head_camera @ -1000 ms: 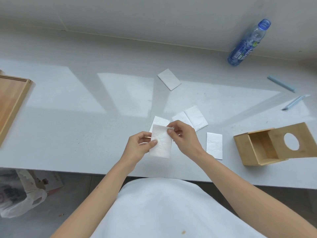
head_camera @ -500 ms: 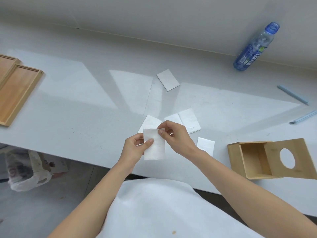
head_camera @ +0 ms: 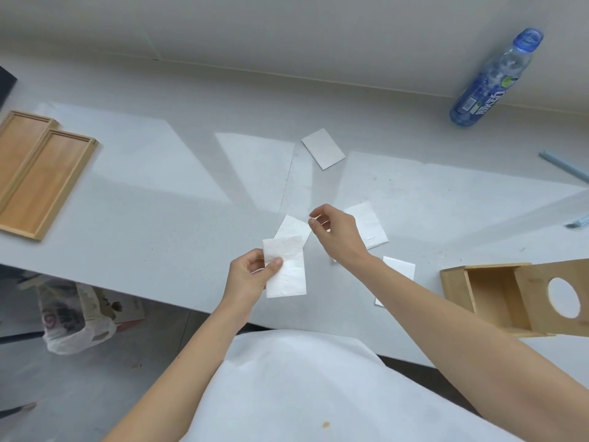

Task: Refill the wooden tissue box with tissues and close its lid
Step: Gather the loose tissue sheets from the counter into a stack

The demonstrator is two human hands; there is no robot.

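Note:
My left hand [head_camera: 251, 275] pinches a folded white tissue [head_camera: 287, 269] by its left edge, just above the table's front edge. Beyond it, my right hand [head_camera: 338, 234] hovers over the loose tissues with its fingers apart and nothing in them. More folded tissues lie flat on the white table: one [head_camera: 291, 229] behind the held one, one [head_camera: 369, 223] partly under my right hand, one [head_camera: 398, 271] beside my right forearm, and one [head_camera: 323, 149] farther back. The wooden tissue box [head_camera: 487, 295] lies on its side at the right, its lid with the round hole [head_camera: 564, 296] swung out.
Two wooden trays [head_camera: 41, 177] lie side by side at the table's left. A blue plastic bottle [head_camera: 490, 84] stands at the back right against the wall. Pale blue sticks [head_camera: 564, 165] lie at the right edge. A plastic bag [head_camera: 76, 317] sits on the floor below.
My right hand has let go of the tissue and moved up and away toward the loose tissues. My left hand alone now holds it. The view has shifted left, bringing both trays into sight.

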